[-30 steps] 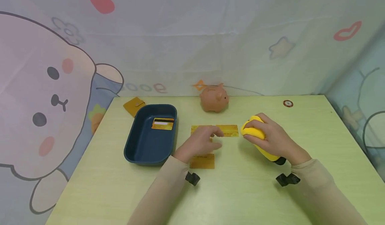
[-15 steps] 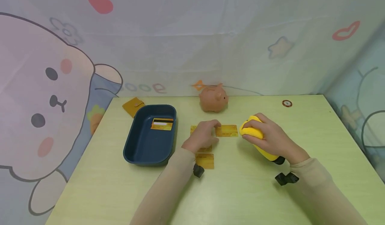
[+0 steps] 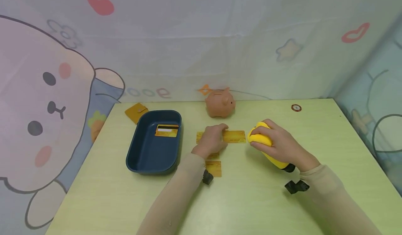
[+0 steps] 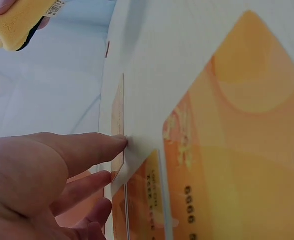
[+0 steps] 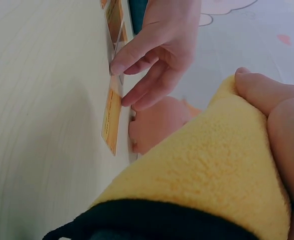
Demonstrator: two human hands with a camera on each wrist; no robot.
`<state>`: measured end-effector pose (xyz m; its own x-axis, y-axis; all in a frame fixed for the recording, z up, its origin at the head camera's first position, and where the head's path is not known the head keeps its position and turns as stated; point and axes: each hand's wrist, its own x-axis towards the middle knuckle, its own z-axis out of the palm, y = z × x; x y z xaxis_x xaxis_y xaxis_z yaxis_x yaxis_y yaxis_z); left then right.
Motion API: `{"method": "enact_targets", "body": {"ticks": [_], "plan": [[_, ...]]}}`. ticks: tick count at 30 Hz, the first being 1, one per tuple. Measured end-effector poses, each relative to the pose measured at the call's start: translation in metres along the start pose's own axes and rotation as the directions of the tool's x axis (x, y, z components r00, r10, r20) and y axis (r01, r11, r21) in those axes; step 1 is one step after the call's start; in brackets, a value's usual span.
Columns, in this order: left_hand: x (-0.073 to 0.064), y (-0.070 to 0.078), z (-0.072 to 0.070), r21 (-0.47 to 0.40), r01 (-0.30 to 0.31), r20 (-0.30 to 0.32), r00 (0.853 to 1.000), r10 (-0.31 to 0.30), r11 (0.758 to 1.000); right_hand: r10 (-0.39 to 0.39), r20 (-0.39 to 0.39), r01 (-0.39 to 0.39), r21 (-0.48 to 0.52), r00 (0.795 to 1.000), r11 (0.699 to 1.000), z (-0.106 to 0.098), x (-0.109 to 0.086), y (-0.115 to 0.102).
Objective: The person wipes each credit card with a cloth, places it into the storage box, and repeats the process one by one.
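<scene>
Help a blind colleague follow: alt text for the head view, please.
A person's left grip straddles one end of a yellow card among others on a pale table, while the right grip holds a yellow plush item. A blue tray holding another card sits left; a pink piggy bank stands behind.
</scene>
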<state>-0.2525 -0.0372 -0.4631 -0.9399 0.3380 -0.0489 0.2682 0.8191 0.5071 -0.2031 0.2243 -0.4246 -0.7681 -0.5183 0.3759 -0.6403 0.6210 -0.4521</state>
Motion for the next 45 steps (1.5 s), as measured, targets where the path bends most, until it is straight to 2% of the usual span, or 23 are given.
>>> {"method": "enact_targets", "body": {"ticks": [7, 12, 17, 24, 35, 40, 45], "plan": [[0.0, 0.001, 0.002, 0.026, 0.017, -0.031, 0.999, -0.016, 1.0, -0.008, 0.002, 0.008, -0.004, 1.0, 1.0, 0.002, 0.0, -0.001], [0.0, 0.004, 0.001, 0.034, 0.035, -0.023, 0.999, -0.034, 0.999, -0.01, 0.007, 0.01, -0.008, 1.0, 1.0, 0.003, 0.0, -0.001], [0.004, 0.009, -0.001, 0.042, 0.05, 0.001, 0.999, -0.05, 0.998, -0.015, 0.005, 0.015, -0.004, 1.0, 1.0, 0.002, 0.002, -0.001], [0.007, 0.014, -0.005, 0.045, 0.081, 0.076, 0.994, -0.084, 0.996, -0.01, 0.016, 0.01, -0.008, 1.0, 1.0, 0.001, 0.004, -0.003], [0.011, 0.014, -0.011, 0.095, 0.079, 0.145, 0.985, -0.093, 0.992, -0.015, 0.013, 0.015, -0.01, 1.0, 1.0, 0.001, 0.006, -0.004], [0.011, 0.011, -0.011, 0.096, 0.072, 0.142, 0.986, -0.085, 0.993, -0.015, 0.011, 0.015, -0.011, 1.0, 1.0, 0.003, 0.006, -0.003], [0.011, 0.01, -0.009, 0.111, 0.027, 0.124, 0.991, -0.041, 0.994, -0.018, 0.002, 0.018, -0.019, 1.0, 1.0, 0.004, 0.006, -0.001]]}}
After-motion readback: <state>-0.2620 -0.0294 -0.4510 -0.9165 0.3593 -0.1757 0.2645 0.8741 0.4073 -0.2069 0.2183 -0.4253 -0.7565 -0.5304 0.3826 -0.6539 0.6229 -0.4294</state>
